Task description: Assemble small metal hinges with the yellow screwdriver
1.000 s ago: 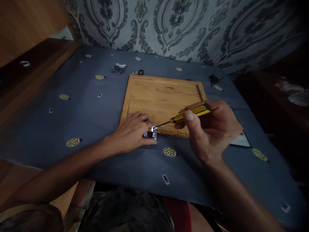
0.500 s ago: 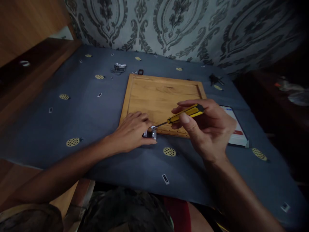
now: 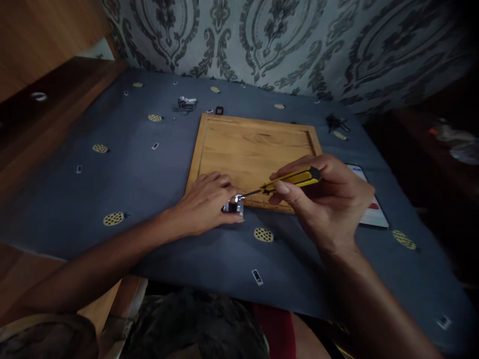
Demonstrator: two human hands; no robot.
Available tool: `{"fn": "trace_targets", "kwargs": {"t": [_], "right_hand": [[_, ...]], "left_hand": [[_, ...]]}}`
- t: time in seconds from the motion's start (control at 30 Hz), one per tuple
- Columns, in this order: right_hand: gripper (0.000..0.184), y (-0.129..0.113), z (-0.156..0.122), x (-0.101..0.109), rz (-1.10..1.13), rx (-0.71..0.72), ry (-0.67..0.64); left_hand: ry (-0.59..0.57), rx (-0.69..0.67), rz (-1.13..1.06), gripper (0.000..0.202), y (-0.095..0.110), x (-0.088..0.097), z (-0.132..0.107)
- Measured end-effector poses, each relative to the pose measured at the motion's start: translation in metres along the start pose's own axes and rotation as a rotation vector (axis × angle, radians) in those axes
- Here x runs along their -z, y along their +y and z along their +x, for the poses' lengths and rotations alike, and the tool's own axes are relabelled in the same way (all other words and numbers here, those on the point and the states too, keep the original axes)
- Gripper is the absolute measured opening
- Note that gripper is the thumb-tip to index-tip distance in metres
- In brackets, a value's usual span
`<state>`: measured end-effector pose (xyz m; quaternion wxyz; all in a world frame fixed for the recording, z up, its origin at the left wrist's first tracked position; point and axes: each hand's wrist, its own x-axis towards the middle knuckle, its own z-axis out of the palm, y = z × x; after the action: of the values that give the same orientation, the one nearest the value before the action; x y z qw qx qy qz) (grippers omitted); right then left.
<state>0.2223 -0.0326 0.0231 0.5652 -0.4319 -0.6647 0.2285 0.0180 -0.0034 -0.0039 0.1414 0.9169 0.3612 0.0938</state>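
Observation:
My right hand is closed around the yellow and black handle of a screwdriver. Its thin shaft points down to the left, and the tip meets a small shiny metal fitting. That fitting sits at the near edge of a wooden panel with a raised border, lying flat. My left hand pinches the fitting against the edge, fingers on top and thumb below. Part of the fitting is hidden under the fingers, so its exact kind is unclear.
A phone with a lit screen lies right of the panel, partly behind my right hand. Small metal parts lie at the back left, and a dark object at the back right. A blue patterned cloth covers the table.
My right hand and the screwdriver handle have shifted slightly right and down, with the tip still at the fitting. My left hand keeps its hold.

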Motion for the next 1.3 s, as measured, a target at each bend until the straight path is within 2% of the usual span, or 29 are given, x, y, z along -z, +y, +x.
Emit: {"fn": "trace_targets", "kwargs": {"t": [0.33, 0.53, 0.63, 0.8, 0.9, 1.07, 1.3], "right_hand": [[0.016, -0.0017, 0.0007, 0.0029, 0.087, -0.027, -0.095], [0.028, -0.0038, 0.002, -0.0008, 0.062, 0.009, 0.011], [0.022, -0.0019, -0.0001, -0.0027, 0.061, 0.034, 0.052], [0.015, -0.0005, -0.0028, -0.0029, 0.098, 0.11, 0.238], [0.017, -0.0014, -0.0024, -0.0034, 0.05, 0.062, 0.214], [0.021, 0.0007, -0.0009, -0.0065, 0.053, 0.078, 0.163], [0.024, 0.0038, -0.0027, -0.0056, 0.019, 0.021, 0.126]], "left_hand": [[0.024, 0.0, -0.001, 0.037, 0.0004, -0.0001, -0.0006], [0.017, -0.002, -0.003, 0.037, 0.0003, 0.0002, -0.0008], [0.018, 0.001, -0.005, 0.037, 0.0002, -0.0001, -0.0009], [0.024, -0.011, -0.028, 0.037, -0.0005, 0.0001, -0.0012], [0.03, -0.013, -0.023, 0.036, -0.0008, -0.0003, -0.0012], [0.031, -0.014, -0.02, 0.036, -0.0007, -0.0004, -0.0012], [0.003, 0.004, -0.005, 0.037, 0.0012, 0.0022, -0.0009]]}}
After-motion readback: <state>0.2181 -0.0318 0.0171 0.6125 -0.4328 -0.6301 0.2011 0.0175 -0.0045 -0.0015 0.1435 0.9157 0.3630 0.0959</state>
